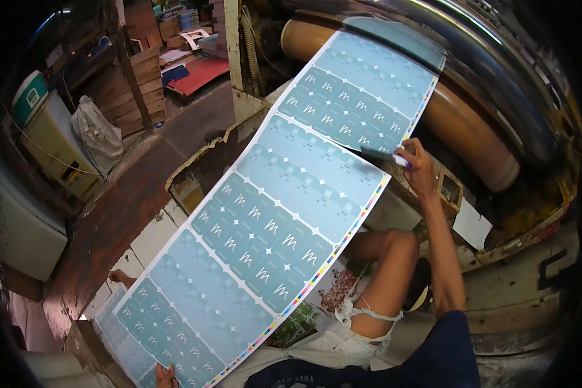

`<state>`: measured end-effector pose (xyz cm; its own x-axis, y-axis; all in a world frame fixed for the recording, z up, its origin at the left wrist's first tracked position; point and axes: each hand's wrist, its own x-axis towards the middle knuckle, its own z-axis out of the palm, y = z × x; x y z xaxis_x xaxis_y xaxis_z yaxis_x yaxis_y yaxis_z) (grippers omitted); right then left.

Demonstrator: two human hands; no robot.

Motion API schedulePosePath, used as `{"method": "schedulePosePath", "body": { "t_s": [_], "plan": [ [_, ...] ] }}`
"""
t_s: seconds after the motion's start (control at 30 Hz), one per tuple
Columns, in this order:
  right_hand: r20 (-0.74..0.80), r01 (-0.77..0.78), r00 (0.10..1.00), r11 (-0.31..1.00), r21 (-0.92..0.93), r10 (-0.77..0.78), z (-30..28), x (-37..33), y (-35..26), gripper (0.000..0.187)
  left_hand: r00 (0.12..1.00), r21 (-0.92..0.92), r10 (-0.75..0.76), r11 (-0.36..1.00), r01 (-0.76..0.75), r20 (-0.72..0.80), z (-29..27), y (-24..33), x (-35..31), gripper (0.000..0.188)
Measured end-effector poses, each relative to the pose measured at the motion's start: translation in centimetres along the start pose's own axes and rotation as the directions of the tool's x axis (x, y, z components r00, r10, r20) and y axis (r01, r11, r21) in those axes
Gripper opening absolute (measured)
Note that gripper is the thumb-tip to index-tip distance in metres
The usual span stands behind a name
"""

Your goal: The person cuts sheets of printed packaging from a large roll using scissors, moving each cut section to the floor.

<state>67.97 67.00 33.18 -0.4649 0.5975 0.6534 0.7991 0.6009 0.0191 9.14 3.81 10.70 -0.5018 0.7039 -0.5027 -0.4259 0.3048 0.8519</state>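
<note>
A long printed sheet (275,161) in pale blue and teal, with rows of card shapes and a colour strip along one edge, slants from the machine down across my lap. My left hand (166,375) pinches its near edge at the bottom, thumb on top. At the upper right, my right hand (418,161) is closed round a knife-like tool (399,159) with a white and purple handle; its dark blade lies at the sheet's right side. From there a slit runs leftward across the sheet, parting the near portion from the portion on the roller. The slit's left end appears still joined.
Brown rollers (475,132) and a dark shiny cylinder (498,71) stand at the upper right. A rough-edged metal frame (197,168) lies left of the sheet. Further left are a cabinet (68,152), a grey sack (97,132) and a red board (200,74).
</note>
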Motion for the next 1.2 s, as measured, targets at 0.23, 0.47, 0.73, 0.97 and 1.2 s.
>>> {"method": "schedulePosePath", "body": {
  "t_s": [0.23, 0.47, 0.73, 0.97, 1.2],
  "plan": [
    [-0.023, -0.164, 0.985, 0.975, 0.152, 0.17, 4.8, -3.9, -8.2, 0.037, 0.951, 0.093, 0.089, 0.994, -0.064, -0.295, -11.1, -8.6, 5.7, 0.043],
    [0.032, -0.205, 0.979, 0.963, 0.173, 0.202, -1.0, -3.7, -14.1, 0.032, 0.993, 0.264, -0.014, 0.963, 0.045, -0.12, 1.8, -3.7, 11.7, 0.027],
    [-0.016, -0.156, 0.986, 0.941, 0.3, 0.169, -5.9, -4.4, -18.8, 0.033, 0.97, -0.004, 0.193, 0.981, -0.196, -0.146, 7.9, -8.4, 21.8, 0.034],
    [0.013, -0.197, 0.978, 0.906, 0.375, 0.207, -7.0, -6.1, -20.2, 0.04, 0.856, 0.819, 0.487, 0.555, -0.146, -0.177, 12.8, -8.9, 25.6, 0.095],
    [0.139, -0.227, 0.973, 0.877, 0.422, 0.185, -5.9, -7.0, -22.2, 0.037, 0.949, 0.937, 0.036, 0.171, 0.304, -0.315, 20.4, -13.6, 23.2, 0.107]
  ]
}}
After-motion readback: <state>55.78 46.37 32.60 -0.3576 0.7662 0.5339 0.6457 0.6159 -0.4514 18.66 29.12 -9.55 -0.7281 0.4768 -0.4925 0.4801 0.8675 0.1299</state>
